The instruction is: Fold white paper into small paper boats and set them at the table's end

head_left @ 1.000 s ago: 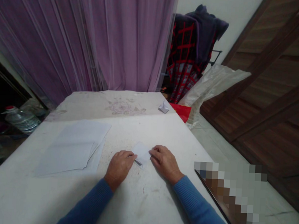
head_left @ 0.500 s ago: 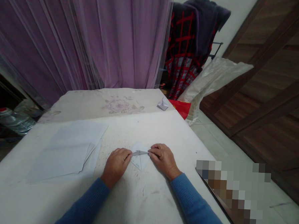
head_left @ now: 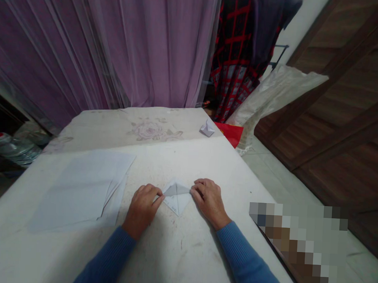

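A small folded sheet of white paper (head_left: 177, 198) lies on the table between my hands, creased down its middle, with a raised flap on its far half and faint writing near its left edge. My left hand (head_left: 143, 206) pinches the paper's left corner between thumb and fingers. At the opposite corner, my right hand (head_left: 209, 201) has its fingertips closed on the paper's right tip. A finished-looking folded paper piece (head_left: 207, 128) stands by the far right edge of the table.
Loose white sheets (head_left: 78, 190) are stacked on the left of the table (head_left: 151, 257). A dark-edged device (head_left: 284, 260), partly pixelated, lies at the right edge. Beyond the table are a plastic bottle (head_left: 16, 149), a purple curtain (head_left: 150, 42) and a red bag (head_left: 230, 133).
The paper's middle flap has opened wider and stands up toward the far side. My hands have moved slightly apart, still at its two side corners. The view has shifted a little.
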`<act>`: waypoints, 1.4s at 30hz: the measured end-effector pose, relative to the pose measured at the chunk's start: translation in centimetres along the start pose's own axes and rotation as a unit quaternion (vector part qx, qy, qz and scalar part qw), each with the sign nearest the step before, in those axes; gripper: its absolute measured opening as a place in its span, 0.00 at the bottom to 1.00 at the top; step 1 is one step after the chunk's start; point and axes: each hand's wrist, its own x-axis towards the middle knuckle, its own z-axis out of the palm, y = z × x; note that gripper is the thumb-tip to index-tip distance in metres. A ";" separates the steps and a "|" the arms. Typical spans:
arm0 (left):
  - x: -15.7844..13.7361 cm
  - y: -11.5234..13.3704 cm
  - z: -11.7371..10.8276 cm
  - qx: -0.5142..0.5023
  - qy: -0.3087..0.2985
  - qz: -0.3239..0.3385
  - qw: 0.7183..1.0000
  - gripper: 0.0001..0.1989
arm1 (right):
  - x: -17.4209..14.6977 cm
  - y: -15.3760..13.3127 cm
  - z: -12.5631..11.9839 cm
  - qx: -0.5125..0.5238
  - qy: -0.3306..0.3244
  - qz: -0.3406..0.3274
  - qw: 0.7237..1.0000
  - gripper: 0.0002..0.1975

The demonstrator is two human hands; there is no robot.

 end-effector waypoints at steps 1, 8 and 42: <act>0.0 -0.1 0.1 0.001 0.003 -0.001 1.000 0.07 | -0.1 0.0 0.0 -0.001 0.001 -0.001 1.000 0.05; 0.1 -0.4 0.3 0.028 0.019 -0.009 0.999 0.07 | -0.2 0.6 0.1 0.018 0.001 -0.012 1.000 0.07; 0.5 0.4 0.6 0.102 0.039 -0.024 0.994 0.09 | -0.4 -1.8 0.9 -0.007 0.037 0.073 0.997 0.09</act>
